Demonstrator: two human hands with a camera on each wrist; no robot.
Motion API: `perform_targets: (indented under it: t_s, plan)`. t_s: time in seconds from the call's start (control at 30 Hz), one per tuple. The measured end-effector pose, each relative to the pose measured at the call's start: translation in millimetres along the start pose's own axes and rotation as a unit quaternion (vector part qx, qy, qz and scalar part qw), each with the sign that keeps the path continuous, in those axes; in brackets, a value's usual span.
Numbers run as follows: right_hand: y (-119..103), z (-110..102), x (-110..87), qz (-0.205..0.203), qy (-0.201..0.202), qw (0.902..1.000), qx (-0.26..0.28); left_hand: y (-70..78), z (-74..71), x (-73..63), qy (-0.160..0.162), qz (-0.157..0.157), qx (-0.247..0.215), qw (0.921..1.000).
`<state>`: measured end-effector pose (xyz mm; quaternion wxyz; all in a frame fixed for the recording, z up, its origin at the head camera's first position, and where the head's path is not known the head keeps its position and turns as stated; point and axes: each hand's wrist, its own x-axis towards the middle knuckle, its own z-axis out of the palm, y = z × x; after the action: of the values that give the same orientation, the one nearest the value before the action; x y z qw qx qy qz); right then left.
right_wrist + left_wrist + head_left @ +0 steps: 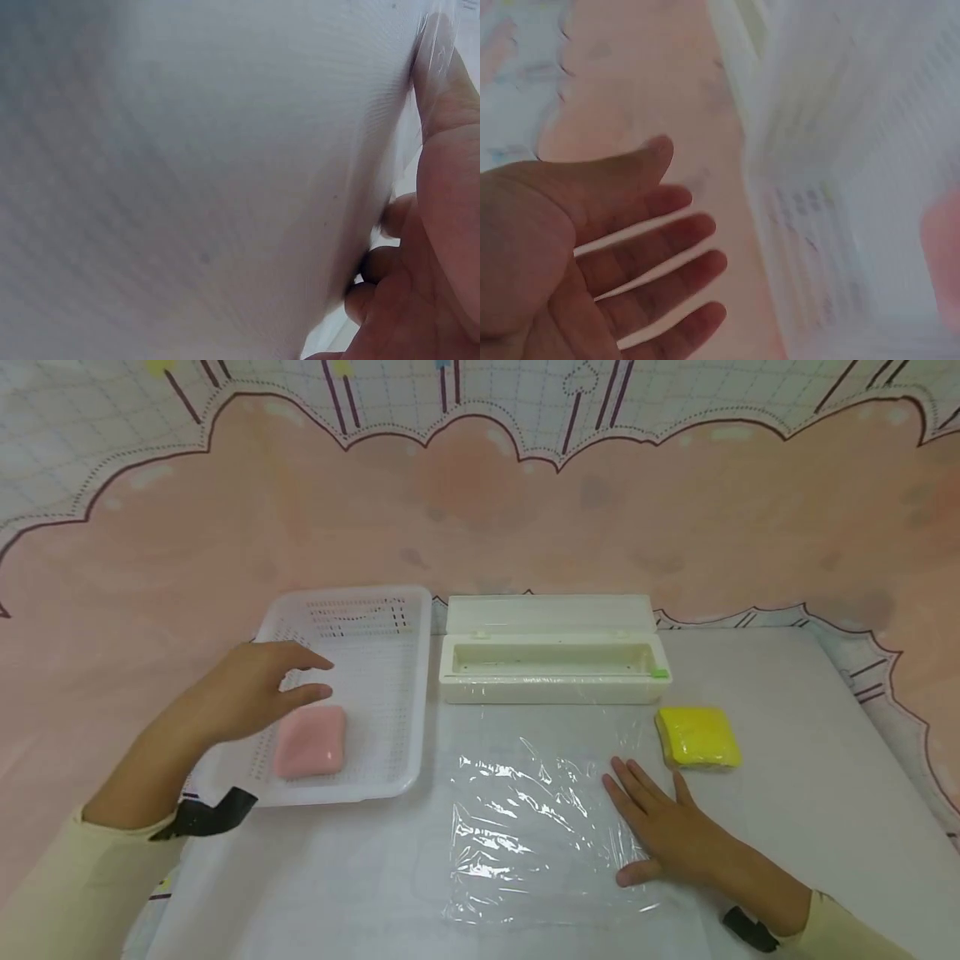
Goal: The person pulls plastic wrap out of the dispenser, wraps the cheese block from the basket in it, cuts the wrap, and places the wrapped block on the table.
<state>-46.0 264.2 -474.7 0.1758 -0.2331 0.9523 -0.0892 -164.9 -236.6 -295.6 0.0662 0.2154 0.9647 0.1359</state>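
Currently, the relaxed left hand (255, 690) hovers near a pink block (310, 743) in a basket (381, 710), frame left; lower right, the splayed right hand (664, 833) rests on plastic film (528, 835).

Looks like a home (which room is unclear): scalloped pink cloth (480, 527), white sheet (795, 760), plastic basket (382, 693)

Left sleeve (93, 889) pale yellow, plain; black band (210, 815) at cuff, end jutting inward. Right sleeve (840, 935) matches, black strap (750, 932) at cuff. Left hand (258, 689), right hand (663, 831) bare.
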Motion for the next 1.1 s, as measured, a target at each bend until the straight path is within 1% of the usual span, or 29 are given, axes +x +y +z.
perform_targets:
  t_s: [0.03, 0.13, 0.2, 0.27, 0.37, 0.43, 0.5, 0.6, 0.67, 0.8, 0.97, 1.1]
  plan:
    - [0, -1, 0.2, 0.001, -0.001, 1.0, 0.001, -9.7, -2.9, 6.5, -0.023, -0.015, 0.005, 0.9996]
    - [0, -1, 0.5, 0.006, -0.007, 1.0, 0.003, -37.1, -3.5, 24.6, -0.081, -0.037, 0.01, 0.996]
    - [1, -1, 0.7, 0.01, -0.01, 0.9999, 0.005, -51.7, 1.5, 34.7, -0.112, -0.041, 0.004, 0.9928]
    - [1, 0, 0.6, 0.014, -0.013, 0.9998, 0.008, -63.9, 9.8, 43.9, -0.142, -0.046, -0.001, 0.9888]
    - [2, 0, 0.5, 0.017, -0.014, 0.9996, 0.015, -76.4, 24.4, 55.4, -0.192, -0.072, -0.01, 0.9787]
    - [2, 0, 0.5, 0.015, -0.012, 0.9997, 0.017, -81.5, 33.1, 61.5, -0.223, -0.095, -0.012, 0.97]
    - [2, 1, 0.8, 0.014, -0.011, 0.9997, 0.013, -85.0, 39.3, 65.7, -0.248, -0.117, -0.015, 0.9616]
    - [2, 2, 1.0, 0.013, -0.01, 0.9998, 0.007, -86.9, 45.1, 69.1, -0.272, -0.138, -0.019, 0.9523]
    - [2, 2, 1.1, 0.013, -0.01, 0.9999, 0.004, -87.8, 47.0, 70.2, -0.279, -0.138, -0.017, 0.9501]
    - [2, 2, 0.7, 0.006, -0.004, 1.0, 0.001, -88.8, 48.1, 71.0, -0.287, -0.126, -0.009, 0.9495]
    - [1, 1, 0.4, 0.005, -0.003, 1.0, -0.003, -88.8, 47.8, 70.6, -0.287, -0.101, 0.005, 0.9526]
    - [1, 0, 0.4, 0.007, -0.007, 1.0, 0.001, -88.0, 46.3, 68.1, -0.283, -0.09, 0.005, 0.9548]
